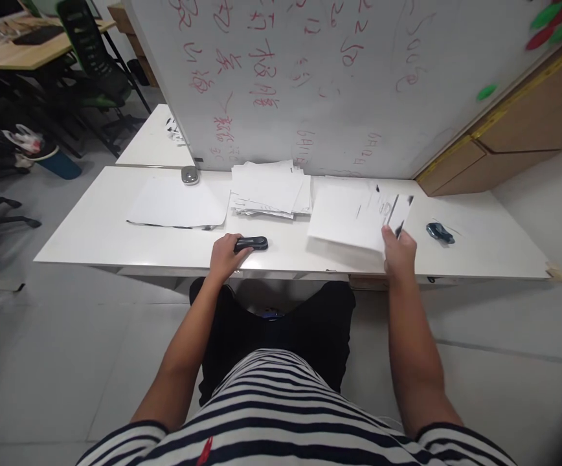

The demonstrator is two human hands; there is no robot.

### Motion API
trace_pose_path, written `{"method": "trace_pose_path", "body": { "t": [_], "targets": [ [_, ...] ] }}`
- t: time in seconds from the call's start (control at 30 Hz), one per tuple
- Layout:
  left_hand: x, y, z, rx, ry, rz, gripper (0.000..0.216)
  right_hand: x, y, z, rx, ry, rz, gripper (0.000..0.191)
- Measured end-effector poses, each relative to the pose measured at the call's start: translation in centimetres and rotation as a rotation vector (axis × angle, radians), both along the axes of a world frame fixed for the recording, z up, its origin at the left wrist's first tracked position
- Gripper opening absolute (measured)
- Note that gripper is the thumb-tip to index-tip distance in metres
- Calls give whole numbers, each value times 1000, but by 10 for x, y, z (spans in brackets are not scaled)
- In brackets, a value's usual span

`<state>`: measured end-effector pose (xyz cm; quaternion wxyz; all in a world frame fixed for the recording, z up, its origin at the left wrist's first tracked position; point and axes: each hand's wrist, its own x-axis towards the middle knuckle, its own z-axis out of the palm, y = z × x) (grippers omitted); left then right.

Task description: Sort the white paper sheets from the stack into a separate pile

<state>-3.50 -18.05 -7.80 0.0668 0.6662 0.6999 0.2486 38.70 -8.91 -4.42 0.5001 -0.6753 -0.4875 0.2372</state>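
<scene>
I sit at a white table [116, 239]. My left hand [225, 254] rests near the front edge, fingers closed around the end of a black stapler [252, 244] that lies flat on the table. My right hand [398, 249] pinches the near corner of a few white sheets of paper [346, 217], lifted slightly off the table at the right. A messy stack of white papers [269, 188] lies between and behind the hands.
A single sheet [177, 204] lies at the left, a small silver object [190, 175] behind it. A dark blue clip-like object [439, 232] sits at the right. A whiteboard [310, 77] with red writing stands along the table's back. Office chairs and a desk are at far left.
</scene>
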Motion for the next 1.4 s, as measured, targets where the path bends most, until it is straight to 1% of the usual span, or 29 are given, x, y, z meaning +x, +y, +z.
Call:
{"method": "trace_pose_path", "body": {
  "t": [0.1,0.17,0.23,0.3,0.37,0.43,0.47,0.5,0.53,0.63,0.7,0.77,0.8,0.9,0.97,1.07,1.17,1.23,1.4],
  "targets": [
    [0,1,0,-9,3,6,37,16,71,16,-43,-99,58,30],
    [0,1,0,-11,5,10,37,16,109,20,-76,-123,79,26],
    [0,0,1,-9,8,16,37,10,133,20,-120,-150,87,24],
    [1,0,2,-6,11,22,37,1,144,16,-150,-177,70,27],
    [1,0,4,-15,11,26,37,-6,144,10,-135,-200,16,47],
    [2,0,5,-34,14,25,36,-16,138,5,-86,-228,-38,66],
    [2,0,5,-43,16,23,36,-22,133,3,-51,-247,-38,69],
    [2,-1,6,-48,19,23,36,-30,128,1,-9,-274,-4,67],
    [2,-1,6,-48,20,27,36,-40,123,0,34,-304,55,61],
    [2,-2,5,-40,18,46,37,-83,108,-1,152,-414,333,41],
    [2,-1,3,-34,13,48,37,-119,101,0,184,-464,492,36],
    [2,-1,2,-22,15,43,37,-153,95,2,209,-534,645,37],
    [2,0,1,-14,18,41,37,-167,94,3,214,-617,729,42],
    [2,0,1,7,30,42,37,-194,93,3,153,-846,887,53],
    [2,-1,2,5,32,45,37,-196,96,2,105,-931,937,50],
    [2,-2,3,-2,37,38,37,-183,101,-1,81,-967,963,40],
    [2,-3,3,9,39,34,36,-169,100,0,64,-975,948,38],
    [2,-2,2,21,32,33,36,-165,98,2,40,-1011,924,38],
    [2,-2,-1,21,16,36,36,-177,96,9,-12,-1116,872,44]
  ]
}}
